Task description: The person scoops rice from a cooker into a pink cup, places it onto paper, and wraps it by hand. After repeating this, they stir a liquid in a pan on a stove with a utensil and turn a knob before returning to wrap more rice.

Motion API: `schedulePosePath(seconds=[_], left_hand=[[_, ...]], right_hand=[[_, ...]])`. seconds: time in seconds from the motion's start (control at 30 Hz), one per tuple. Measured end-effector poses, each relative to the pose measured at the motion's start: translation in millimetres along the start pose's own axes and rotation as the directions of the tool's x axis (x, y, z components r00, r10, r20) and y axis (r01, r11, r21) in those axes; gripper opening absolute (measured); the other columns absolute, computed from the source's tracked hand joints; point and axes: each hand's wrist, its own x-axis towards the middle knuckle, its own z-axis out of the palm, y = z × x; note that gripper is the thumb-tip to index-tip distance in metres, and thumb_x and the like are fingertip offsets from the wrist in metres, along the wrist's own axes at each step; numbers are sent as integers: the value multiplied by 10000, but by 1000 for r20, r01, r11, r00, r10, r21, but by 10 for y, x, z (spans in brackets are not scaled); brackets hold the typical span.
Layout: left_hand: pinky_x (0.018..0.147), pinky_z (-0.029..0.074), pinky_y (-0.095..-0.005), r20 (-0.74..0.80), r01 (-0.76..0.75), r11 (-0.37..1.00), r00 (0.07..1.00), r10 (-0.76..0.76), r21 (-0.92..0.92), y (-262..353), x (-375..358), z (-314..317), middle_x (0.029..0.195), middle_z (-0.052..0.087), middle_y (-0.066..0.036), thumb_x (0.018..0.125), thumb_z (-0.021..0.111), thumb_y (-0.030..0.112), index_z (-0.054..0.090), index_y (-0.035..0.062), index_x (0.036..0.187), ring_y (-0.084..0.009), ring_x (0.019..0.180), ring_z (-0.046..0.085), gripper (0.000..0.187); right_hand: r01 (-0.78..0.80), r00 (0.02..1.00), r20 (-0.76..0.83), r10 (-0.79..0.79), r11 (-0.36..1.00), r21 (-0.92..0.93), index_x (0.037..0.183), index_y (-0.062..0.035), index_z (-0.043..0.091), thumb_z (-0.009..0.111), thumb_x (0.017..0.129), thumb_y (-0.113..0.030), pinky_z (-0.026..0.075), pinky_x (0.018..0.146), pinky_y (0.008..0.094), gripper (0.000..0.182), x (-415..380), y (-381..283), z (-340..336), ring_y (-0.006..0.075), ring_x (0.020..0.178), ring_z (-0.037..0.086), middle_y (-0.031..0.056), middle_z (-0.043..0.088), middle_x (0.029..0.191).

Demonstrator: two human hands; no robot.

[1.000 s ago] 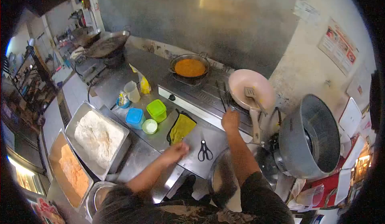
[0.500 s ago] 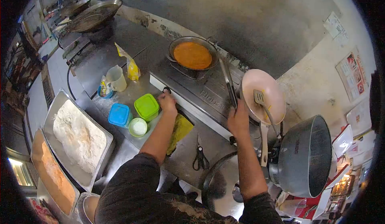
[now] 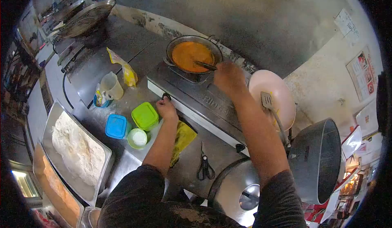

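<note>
A small wok [image 3: 167,60] of orange sauce [image 3: 188,55] sits on the far burner of the gas stove [image 3: 204,95]. My right hand [image 3: 232,79] is closed around a pair of dark metal tongs [image 3: 205,65], whose tips dip into the sauce. At the stove's front panel, my left hand [image 3: 167,108] has its fingers closed on the black control knob [image 3: 166,96]. Just left of that hand stand a green-lidded container [image 3: 145,116], a blue-lidded container [image 3: 116,126] and a small open tub of white powder [image 3: 137,138].
Scissors [image 3: 205,168] and a yellow packet [image 3: 184,142] lie on the steel counter. A pink pan [image 3: 281,85] with a slotted turner [image 3: 266,100] leans at right, near a large grey pot [image 3: 312,158]. Left are a flour tray [image 3: 77,154], a measuring jug [image 3: 111,86] and another wok [image 3: 87,19].
My right hand has moved up and left from beside the pink pan to the wok, bringing the tongs' tips into the sauce. The left hand stays at the knob.
</note>
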Motion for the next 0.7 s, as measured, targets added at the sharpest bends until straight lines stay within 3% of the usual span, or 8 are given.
schedulePosePath(seconds=[0.17,0.27,0.33,0.4,0.47,0.53,0.6,0.7], left_hand=[[808,470,-400,-34,-236,943,968,251,234,-227,105,-8,882,587,-145,946,658,216,522,-7,988,-288,778,547,264],[847,468,-405,-5,-362,917,930,368,169,-177,28,-8,956,602,-146,953,613,159,541,-12,1019,-292,842,570,197],[880,456,-382,17,18,865,1000,-11,-502,-241,217,21,990,594,-133,945,577,95,546,-9,1052,-274,910,568,152],[908,440,-353,133,239,581,967,-219,-778,-297,343,23,1019,584,-118,929,547,30,548,-1,1080,-252,966,559,154],[931,421,-316,160,298,477,938,-309,-827,-146,230,22,1044,571,-103,905,522,-35,548,11,1105,-228,1013,543,207],[946,412,-310,62,-26,901,996,59,-433,-597,416,-14,1045,563,-94,891,524,-63,550,10,1111,-218,1018,535,233],[956,416,-323,91,-217,944,965,246,-249,-809,471,-17,1058,569,-101,881,524,-84,548,4,1116,-227,1024,542,252],[963,436,-363,67,-263,916,953,296,-302,-788,421,40,1096,595,-138,887,528,-87,541,-14,1124,-258,1038,570,248]], right_hand=[[55,997,-45,-61,992,-115,1013,8,736,523,905,-148,570,869,487,285,146,219,-36,393,1007,699,232,716,1032],[124,982,-131,-136,987,-99,1024,13,729,524,894,-137,580,840,488,286,268,223,256,384,999,704,229,715,1020],[129,990,-53,-133,989,-77,1036,15,722,518,899,-128,578,844,493,284,233,182,93,383,1026,696,225,707,1053],[126,992,-2,-127,988,-92,1043,14,716,518,904,-128,574,854,498,281,160,121,-150,384,1046,688,224,700,1076],[114,993,23,-112,982,-153,1045,10,712,523,907,-136,568,871,505,277,85,126,-368,388,1059,681,226,694,1089],[95,995,-10,-99,981,-171,1042,3,714,527,909,-153,565,873,509,278,190,206,-240,389,1052,682,233,692,1085],[114,991,-49,-121,984,-137,1038,2,715,528,912,-164,566,868,511,280,278,278,1,388,1037,687,236,694,1072],[171,981,-82,-175,984,-55,1034,6,714,523,916,-165,569,855,512,282,353,250,202,387,1017,695,235,698,1055]])
